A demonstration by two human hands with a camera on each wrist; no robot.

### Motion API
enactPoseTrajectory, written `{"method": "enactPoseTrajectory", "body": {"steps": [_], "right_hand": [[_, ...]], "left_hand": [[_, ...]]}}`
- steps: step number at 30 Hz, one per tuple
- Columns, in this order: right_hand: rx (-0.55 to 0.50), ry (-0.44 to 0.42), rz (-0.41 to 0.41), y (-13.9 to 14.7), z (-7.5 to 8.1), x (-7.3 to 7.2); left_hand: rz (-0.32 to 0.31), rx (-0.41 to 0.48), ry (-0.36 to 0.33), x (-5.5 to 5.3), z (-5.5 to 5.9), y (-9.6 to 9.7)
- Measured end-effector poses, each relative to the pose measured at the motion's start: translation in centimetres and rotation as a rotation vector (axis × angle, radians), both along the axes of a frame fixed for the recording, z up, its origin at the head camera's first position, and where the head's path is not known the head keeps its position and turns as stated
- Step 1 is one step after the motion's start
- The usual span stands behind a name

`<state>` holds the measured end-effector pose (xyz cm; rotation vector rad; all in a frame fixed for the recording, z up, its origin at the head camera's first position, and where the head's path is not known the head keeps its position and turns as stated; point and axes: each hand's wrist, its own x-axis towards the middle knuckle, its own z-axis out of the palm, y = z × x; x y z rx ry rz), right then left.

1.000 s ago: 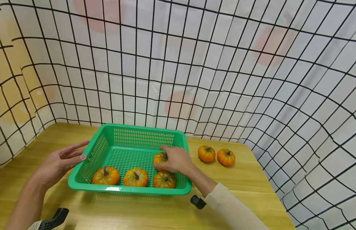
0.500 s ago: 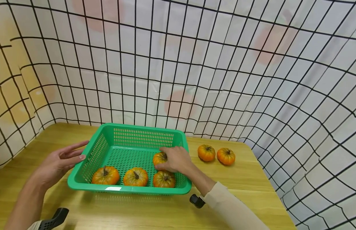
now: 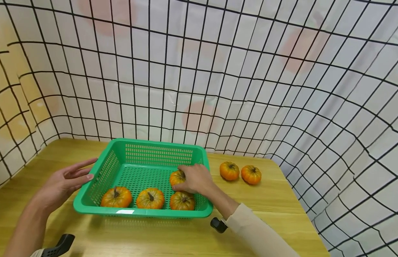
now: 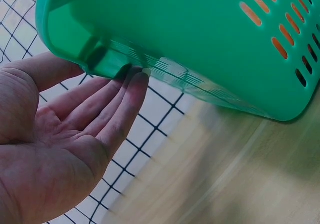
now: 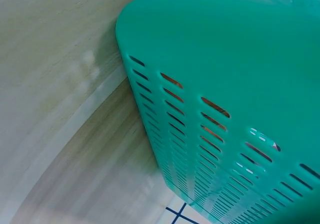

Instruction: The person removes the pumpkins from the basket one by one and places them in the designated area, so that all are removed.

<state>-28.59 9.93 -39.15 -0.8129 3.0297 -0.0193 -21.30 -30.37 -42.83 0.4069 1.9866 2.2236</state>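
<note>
A green plastic basket (image 3: 93, 194) with slotted walls stands on the table. Inside along its front lie three small orange pumpkins: a left one (image 3: 117, 197), a middle one (image 3: 150, 198) and a right one (image 3: 182, 201). Just behind the right one, my right hand (image 3: 196, 179) grips another small pumpkin (image 3: 175, 178), thumb at the front and fingers over its far side, partly covering it. At the basket's left side, my left hand (image 3: 65, 182) touches the rim with thumb and nearly straight fingers. The left wrist view shows those fingers (image 4: 107, 111) extended under the rim.
Two more small pumpkins, one (image 3: 229, 171) beside another (image 3: 251, 175), sit on the wooden table (image 3: 273, 200) right of the basket. A black wire grid (image 3: 173, 89) with a printed white sheet behind it closes off the back and both sides.
The head view has shifted very slightly to the right. Both hands keep their places at the basket, and the right still grips the same pumpkin.
</note>
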Motion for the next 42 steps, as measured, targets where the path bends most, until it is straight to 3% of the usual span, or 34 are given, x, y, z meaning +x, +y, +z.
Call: {"method": "enactPoseTrajectory", "body": {"steps": [28, 36, 42], "right_hand": [[0.026, 0.0, 0.006, -0.02, 0.2, 0.0], [-0.017, 0.029, 0.007, -0.03, 0.05, 0.05], [-0.131, 0.038, -0.059, -0.17, -0.06, 0.35]], "left_hand": [[0.002, 0.002, -0.006, -0.1, -0.16, -0.13], [0.005, -0.003, 0.0, -0.19, -0.24, -0.15], [-0.002, -0.001, 0.004, -0.2, -0.27, -0.21]]}}
